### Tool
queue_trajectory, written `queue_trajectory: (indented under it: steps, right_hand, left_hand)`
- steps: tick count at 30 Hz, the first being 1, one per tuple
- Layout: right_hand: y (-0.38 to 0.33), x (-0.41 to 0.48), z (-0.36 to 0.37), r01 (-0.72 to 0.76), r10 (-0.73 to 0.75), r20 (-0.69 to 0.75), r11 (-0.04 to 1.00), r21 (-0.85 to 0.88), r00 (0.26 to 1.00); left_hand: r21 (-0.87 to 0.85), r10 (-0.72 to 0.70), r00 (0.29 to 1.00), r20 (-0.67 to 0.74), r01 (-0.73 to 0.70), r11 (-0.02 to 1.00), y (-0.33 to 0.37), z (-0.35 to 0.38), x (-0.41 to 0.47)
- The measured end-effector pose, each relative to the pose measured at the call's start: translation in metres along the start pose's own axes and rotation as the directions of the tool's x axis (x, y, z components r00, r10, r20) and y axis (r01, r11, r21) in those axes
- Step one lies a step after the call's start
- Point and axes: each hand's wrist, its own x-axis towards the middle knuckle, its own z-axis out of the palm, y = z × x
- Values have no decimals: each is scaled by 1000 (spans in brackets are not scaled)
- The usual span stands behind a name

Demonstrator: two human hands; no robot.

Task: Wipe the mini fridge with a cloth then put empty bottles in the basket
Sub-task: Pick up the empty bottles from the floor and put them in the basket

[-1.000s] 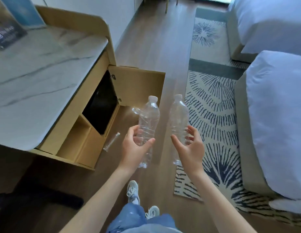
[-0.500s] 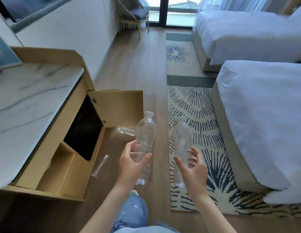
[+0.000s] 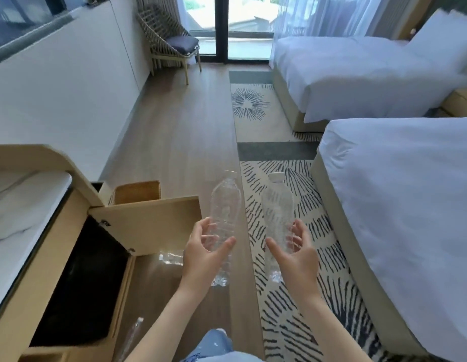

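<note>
Left hand: the left hand [image 3: 203, 253] is gripping a clear capless bottle [image 3: 225, 205], holding it upright over the wooden floor [image 3: 175, 131].
Right hand: the right hand [image 3: 296, 253] is gripping a capped bottle [image 3: 277, 205] upright above the patterned rug [image 3: 292, 283].
Basket: a woven basket [image 3: 137, 192] is sitting beyond the open cabinet door [image 3: 149, 223].
Floor: two more bottles, one crumpled [image 3: 169, 258], one slim [image 3: 134, 333], are lying by the cabinet.

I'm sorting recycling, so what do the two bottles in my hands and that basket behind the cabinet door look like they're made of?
Both bottles, left and right: thin clear plastic, glossy and ribbed; the floor shows through them. The basket: apparently woven rattan or wicker, matte tan, with a fine weave texture, though it is partly hidden.
</note>
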Motion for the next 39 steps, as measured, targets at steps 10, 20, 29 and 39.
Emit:
queue_trajectory:
  steps: [10,20,29,39]
  right_hand:
    - [-27,220,44,-40,39,-42,999,-20,998]
    - [-51,495,77,84,-68,251,995,-54,966]
    - [-93,651,195,175,-144,576,985,2,805]
    - [-133,717,405,193,-165,751,980,51,639]
  left_hand:
    - [-1,32,991,127,-32,999,50,63,238]
    - [-23,-66,983,-169,63,998,82,158,435]
    - [-73,-173,844,-508,158,985,83,135,551]
    - [-216,-253,648,-718,139,967,41,29,667]
